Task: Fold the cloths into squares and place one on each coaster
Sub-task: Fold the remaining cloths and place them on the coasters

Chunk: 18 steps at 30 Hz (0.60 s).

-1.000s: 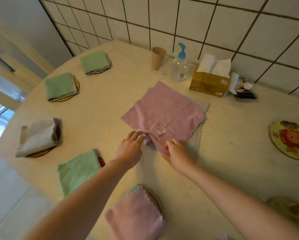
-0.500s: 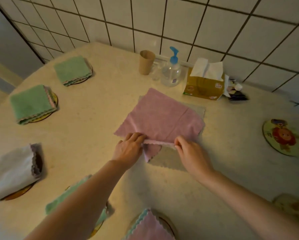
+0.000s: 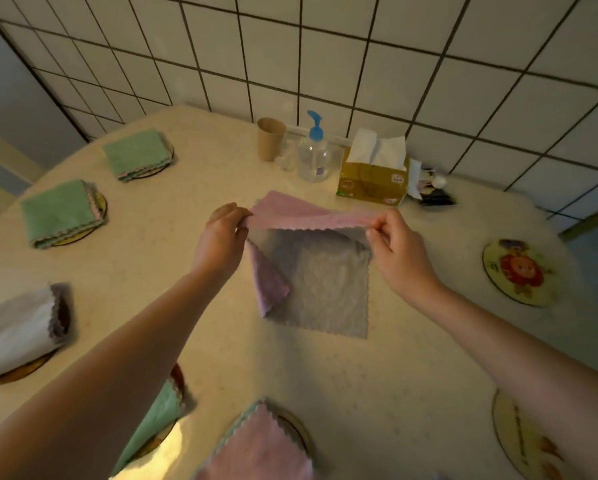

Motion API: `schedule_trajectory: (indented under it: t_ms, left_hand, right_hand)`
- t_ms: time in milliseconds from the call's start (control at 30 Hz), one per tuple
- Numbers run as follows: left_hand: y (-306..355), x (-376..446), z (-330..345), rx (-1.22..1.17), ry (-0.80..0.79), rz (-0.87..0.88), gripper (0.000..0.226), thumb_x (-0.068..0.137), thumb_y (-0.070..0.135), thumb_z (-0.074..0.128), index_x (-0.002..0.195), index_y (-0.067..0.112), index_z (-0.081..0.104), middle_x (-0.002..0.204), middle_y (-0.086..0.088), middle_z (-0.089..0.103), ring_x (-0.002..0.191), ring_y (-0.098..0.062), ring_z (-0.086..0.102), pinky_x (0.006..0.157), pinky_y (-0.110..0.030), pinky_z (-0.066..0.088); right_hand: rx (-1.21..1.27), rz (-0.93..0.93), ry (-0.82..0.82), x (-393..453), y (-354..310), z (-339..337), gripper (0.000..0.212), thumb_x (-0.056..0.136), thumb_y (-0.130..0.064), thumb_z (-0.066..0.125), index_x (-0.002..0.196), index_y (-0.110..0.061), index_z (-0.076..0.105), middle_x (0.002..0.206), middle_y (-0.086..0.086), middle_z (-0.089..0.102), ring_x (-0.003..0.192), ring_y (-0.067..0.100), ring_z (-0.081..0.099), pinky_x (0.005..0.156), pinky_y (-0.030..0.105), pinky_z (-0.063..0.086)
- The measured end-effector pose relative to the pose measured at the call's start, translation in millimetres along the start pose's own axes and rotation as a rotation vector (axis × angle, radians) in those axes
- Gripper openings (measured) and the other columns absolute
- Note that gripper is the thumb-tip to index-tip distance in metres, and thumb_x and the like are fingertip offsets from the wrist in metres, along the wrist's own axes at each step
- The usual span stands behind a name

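Pink cloth (image 3: 304,213) lifted by both hands.
Left hand (image 3: 221,237) and right hand (image 3: 399,251) each pinch its near edge above grey cloth (image 3: 328,289).

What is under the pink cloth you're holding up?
A gray cloth lies flat on the table under the pink cloth, which the left hand and right hand lift. Its far edge is covered, so I can't see that part.

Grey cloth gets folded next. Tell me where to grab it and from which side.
Judging by its pose, take the grey cloth by its two near corners, coming from the person's side. It lies flat with that scalloped edge free, while the pink cloth, pinched by left hand and right hand, covers the far edge.
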<state>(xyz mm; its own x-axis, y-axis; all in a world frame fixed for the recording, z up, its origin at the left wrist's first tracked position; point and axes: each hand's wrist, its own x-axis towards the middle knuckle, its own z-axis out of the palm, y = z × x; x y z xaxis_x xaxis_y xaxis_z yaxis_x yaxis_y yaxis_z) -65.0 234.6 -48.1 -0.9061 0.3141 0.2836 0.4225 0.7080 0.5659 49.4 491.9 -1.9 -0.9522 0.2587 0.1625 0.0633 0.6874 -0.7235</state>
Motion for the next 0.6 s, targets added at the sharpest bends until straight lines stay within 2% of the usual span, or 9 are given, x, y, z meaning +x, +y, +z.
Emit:
schedule_trajectory:
  t_ms: [67, 100, 200, 267, 367, 467, 533, 600]
  left_hand:
    - [28, -3, -2, 0.025, 0.067, 0.028, 0.026, 0.088, 0.003, 0.057, 0.111, 0.003, 0.067, 0.115, -0.016, 0.065, 0.119, -0.035, 0.053, 0.101, -0.043, 0.042]
    - [42, -8, -2, 0.033, 0.101, 0.037, 0.026, 0.089, 0.004, 0.057, 0.113, 0.002, 0.067, 0.118, -0.016, 0.064, 0.123, -0.034, 0.050, 0.104, -0.044, 0.040]
    - [91, -42, 7, 0.049, 0.173, 0.028, 0.029, 0.090, 0.006, 0.057, 0.117, 0.003, 0.066, 0.121, -0.014, 0.064, 0.126, -0.032, 0.048, 0.106, -0.040, 0.037]
    - [123, -84, 23, 0.043, 0.181, 0.000, 0.029, 0.088, 0.004, 0.059, 0.116, 0.003, 0.066, 0.121, -0.014, 0.064, 0.124, -0.031, 0.049, 0.106, -0.038, 0.037]
    - [160, -160, 60, 0.032, 0.083, -0.040, 0.028, 0.088, 0.007, 0.061, 0.115, 0.006, 0.068, 0.120, -0.011, 0.065, 0.121, -0.028, 0.053, 0.106, -0.035, 0.038]
    - [203, -245, 111, 0.030, -0.049, -0.086, 0.026, 0.088, 0.010, 0.061, 0.112, 0.009, 0.069, 0.117, -0.009, 0.067, 0.120, -0.028, 0.055, 0.104, -0.039, 0.042]
    - [213, -282, 130, 0.018, -0.156, -0.118, 0.025, 0.087, 0.009, 0.060, 0.111, 0.008, 0.070, 0.116, -0.010, 0.068, 0.120, -0.030, 0.055, 0.104, -0.038, 0.043]
    - [229, -310, 139, 0.007, -0.242, -0.155, 0.026, 0.086, 0.012, 0.060, 0.108, 0.007, 0.071, 0.113, -0.013, 0.069, 0.115, -0.031, 0.059, 0.100, -0.037, 0.046]
  right_hand:
    - [0.007, -0.090, 0.067, -2, 5, -26, 0.004, 0.096, -0.017, 0.048, 0.093, -0.018, 0.045, 0.089, 0.001, 0.065, 0.073, 0.009, 0.061, 0.058, 0.023, 0.048]
    - [0.007, -0.133, 0.094, -5, 9, -37, 0.003, 0.096, -0.017, 0.048, 0.094, -0.016, 0.046, 0.095, 0.002, 0.067, 0.077, 0.008, 0.062, 0.060, 0.024, 0.049]
    - [0.033, -0.256, 0.109, -31, 28, -79, 0.003, 0.095, -0.011, 0.049, 0.094, -0.010, 0.047, 0.102, -0.003, 0.062, 0.073, -0.016, 0.054, 0.057, 0.004, 0.039]
    - [0.010, -0.308, 0.058, -63, 52, -107, 0.003, 0.095, -0.013, 0.049, 0.094, -0.010, 0.048, 0.099, -0.003, 0.061, 0.079, -0.015, 0.054, 0.063, 0.002, 0.037]
    - [-0.012, -0.292, -0.061, -121, 104, -141, 0.007, 0.094, -0.020, 0.049, 0.099, -0.015, 0.051, 0.102, -0.001, 0.061, 0.093, 0.003, 0.056, 0.075, 0.010, 0.043]
    - [-0.112, -0.201, -0.257, -194, 168, -175, 0.022, 0.090, -0.023, 0.055, 0.112, -0.021, 0.050, 0.103, -0.002, 0.056, 0.093, 0.006, 0.057, 0.074, 0.025, 0.053]
    - [-0.259, -0.172, -0.341, -231, 200, -172, 0.037, 0.084, -0.019, 0.063, 0.119, -0.020, 0.049, 0.111, -0.001, 0.055, 0.099, 0.011, 0.057, 0.079, 0.029, 0.054]
    - [-0.369, -0.174, -0.397, -262, 225, -170, 0.040, 0.078, -0.008, 0.067, 0.115, -0.015, 0.054, 0.110, 0.003, 0.055, 0.102, 0.021, 0.055, 0.081, 0.033, 0.051]
